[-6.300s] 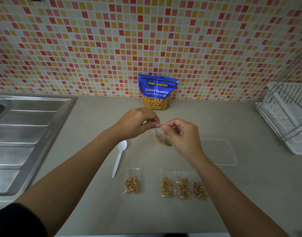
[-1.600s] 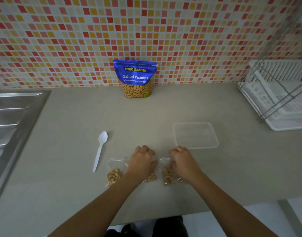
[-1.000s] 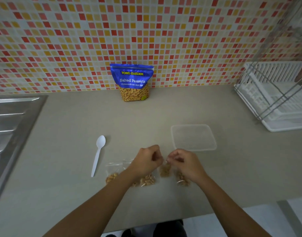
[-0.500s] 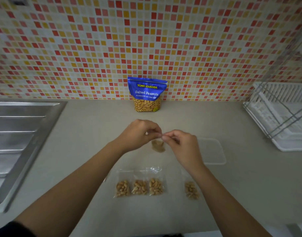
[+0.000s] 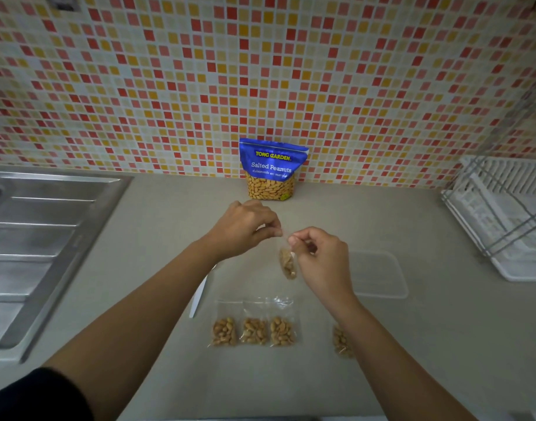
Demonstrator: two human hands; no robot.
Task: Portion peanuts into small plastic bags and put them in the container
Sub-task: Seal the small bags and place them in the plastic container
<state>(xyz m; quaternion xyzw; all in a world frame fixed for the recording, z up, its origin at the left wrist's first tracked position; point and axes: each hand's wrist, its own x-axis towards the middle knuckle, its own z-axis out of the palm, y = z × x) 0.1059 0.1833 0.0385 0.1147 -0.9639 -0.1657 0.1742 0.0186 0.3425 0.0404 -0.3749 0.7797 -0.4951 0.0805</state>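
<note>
A: Head view: the left hand [image 5: 245,227] and right hand [image 5: 319,258] each pinch a top corner of one small bag [image 5: 287,262], which hangs over the bench [image 5: 412,344].

B: The risk?

A: I judge the seal may not be fully shut; a loose pinch or a tug could tip nuts out. The container [image 5: 379,273], just right of the hands, looks empty.

B: And the other bags?

A: Three [image 5: 254,331] lie touching in a row, a fourth [image 5: 341,341] apart beside the right forearm.

B: Any change?

A: Half a second ago the scene was the same, only the bag hung flatter between the hands.
</note>
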